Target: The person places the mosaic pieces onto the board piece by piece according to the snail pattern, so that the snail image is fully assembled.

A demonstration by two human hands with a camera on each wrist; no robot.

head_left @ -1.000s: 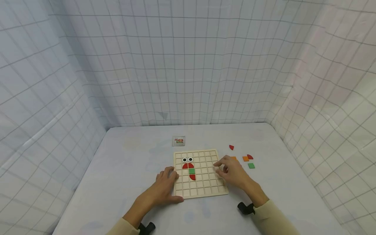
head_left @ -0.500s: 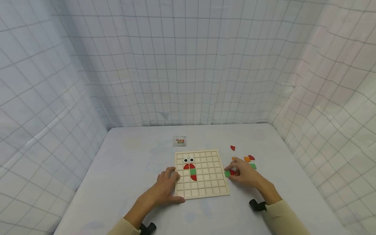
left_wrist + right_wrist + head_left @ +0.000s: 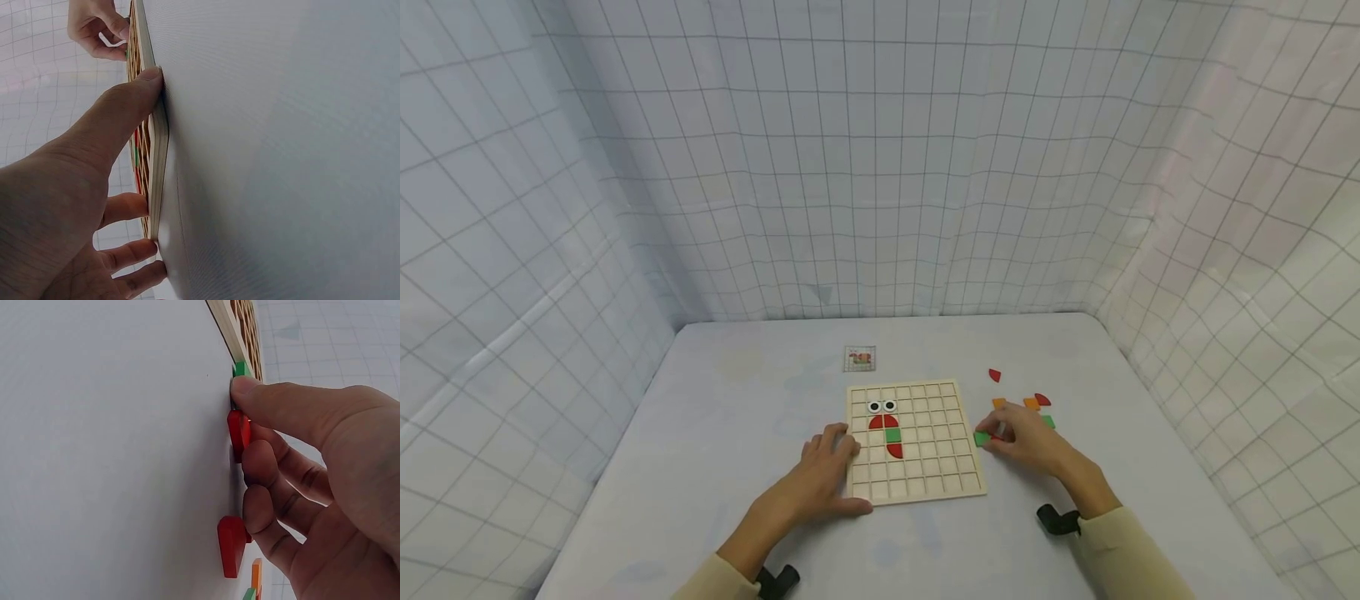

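My left hand (image 3: 822, 477) rests at the left side of a wooden grid board (image 3: 934, 454), thumb at its front corner and fingers spread along the edge. On the board sit two eye tiles (image 3: 882, 407), several red quarter-circle tiles (image 3: 895, 451) and a green square (image 3: 892, 435). Just off the board's right edge, my right hand (image 3: 1030, 440) pinches a green square tile (image 3: 241, 367) between thumb and fingers, low over the table. A red tile (image 3: 237, 432) lies under those fingers, partly hidden by them.
A small picture card (image 3: 860, 358) lies behind the board. Right of it are a lone red tile (image 3: 995, 375), orange squares (image 3: 1032, 403), another red quarter-circle (image 3: 1042, 400) and a green square (image 3: 1048, 422). Gridded white curtains (image 3: 895, 167) enclose the table.
My right hand has moved right and slightly toward me, from over the board's right edge to beside it, and now pinches the green tile. My left hand stays in place.
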